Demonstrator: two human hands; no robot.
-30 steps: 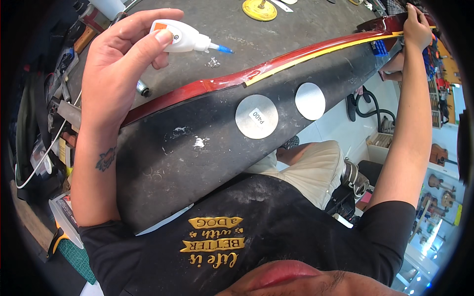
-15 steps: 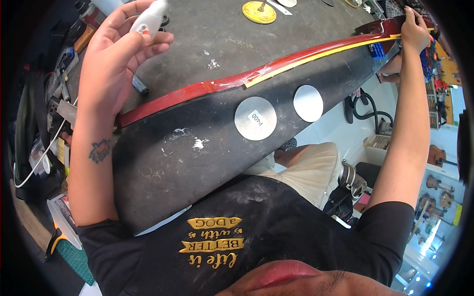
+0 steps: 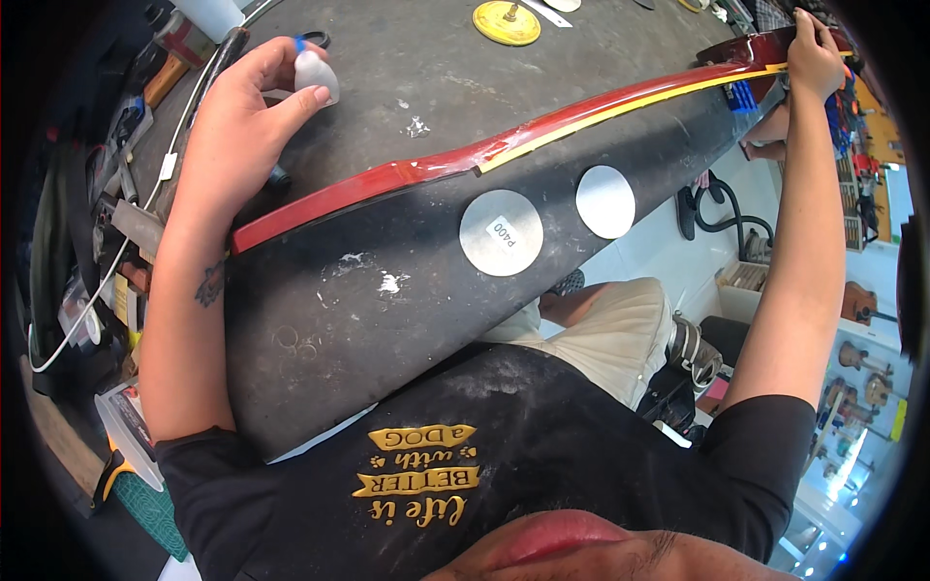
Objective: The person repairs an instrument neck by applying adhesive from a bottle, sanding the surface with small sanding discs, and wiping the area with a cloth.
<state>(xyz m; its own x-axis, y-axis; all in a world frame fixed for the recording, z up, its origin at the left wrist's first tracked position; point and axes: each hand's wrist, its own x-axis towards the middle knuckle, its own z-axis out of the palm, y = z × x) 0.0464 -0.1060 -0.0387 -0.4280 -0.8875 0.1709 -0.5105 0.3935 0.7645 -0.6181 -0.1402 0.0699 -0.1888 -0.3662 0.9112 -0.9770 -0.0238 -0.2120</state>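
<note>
A red glossy guitar neck (image 3: 572, 118) stretches across the table on its edge, its headstock (image 3: 320, 205) toward the left. A yellow strip (image 3: 620, 114) runs along the neck's near side. At the far right, my right hand (image 3: 816, 60) grips the guitar by its dark red body (image 3: 754, 50). Raised above the table at the far left, my left hand (image 3: 237, 126) is closed around a small whitish squeeze bottle (image 3: 315, 76), pinched between thumb and fingers. A blue tip (image 3: 300, 45) shows by the index finger. The bottle is apart from the guitar.
Two round light discs (image 3: 501, 232) lie on the dark tabletop (image 3: 329, 339) nearer to me. A yellow round pad (image 3: 507, 22) sits at the back. Tools and a white cable (image 3: 116, 261) crowd the left side. A black hose (image 3: 741, 223) is on the floor at right.
My left hand has turned and shifted slightly right and down with the bottle, which now shows its blue tip. My right hand and the guitar stay in place.
</note>
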